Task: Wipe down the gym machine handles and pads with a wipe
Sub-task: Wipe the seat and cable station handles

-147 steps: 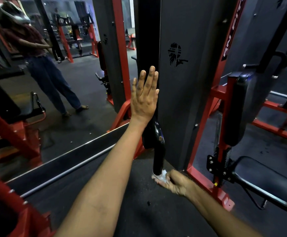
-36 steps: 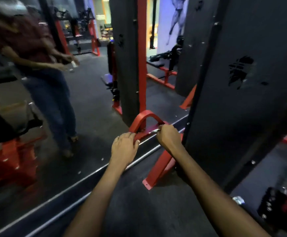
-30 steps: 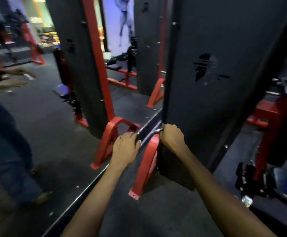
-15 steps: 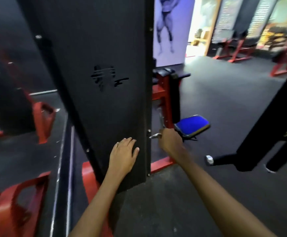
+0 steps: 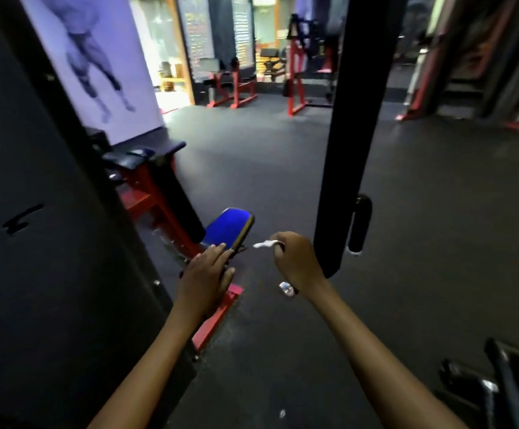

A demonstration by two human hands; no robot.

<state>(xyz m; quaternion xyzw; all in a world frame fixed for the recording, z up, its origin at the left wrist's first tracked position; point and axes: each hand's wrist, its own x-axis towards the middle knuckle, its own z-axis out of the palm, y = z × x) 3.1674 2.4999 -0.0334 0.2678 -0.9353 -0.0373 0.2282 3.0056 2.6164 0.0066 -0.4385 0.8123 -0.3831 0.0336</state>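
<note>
My right hand point(image 5: 295, 261) is curled into a fist around the white wipe point(image 5: 266, 244), and a small crumpled end of it sticks out to the left past my knuckles; I judge I hold it bunched like this so it is ready to press on the next surface. My left hand point(image 5: 205, 275) is flat, with the fingers straight and together, reaching toward the blue seat pad point(image 5: 228, 226) of the red-framed machine point(image 5: 156, 199); the fingertips lie over the near edge of the pad, but I cannot say if they really touch it. I think this hand goes first to steady me or to find the pad, which looks like the next part to wipe. The black roller pad point(image 5: 177, 196) leans just beside the seat. A black upright post point(image 5: 344, 128) stands close behind my right hand, with a black handle grip point(image 5: 358, 226) hanging at its side. The big dark panel point(image 5: 35, 227) on my left hides the rest of the machine. Most of the wipe is hidden inside my fist, the whole view is blurred, and the metal parts point(image 5: 484, 388) at the lower right are cut off.
</note>
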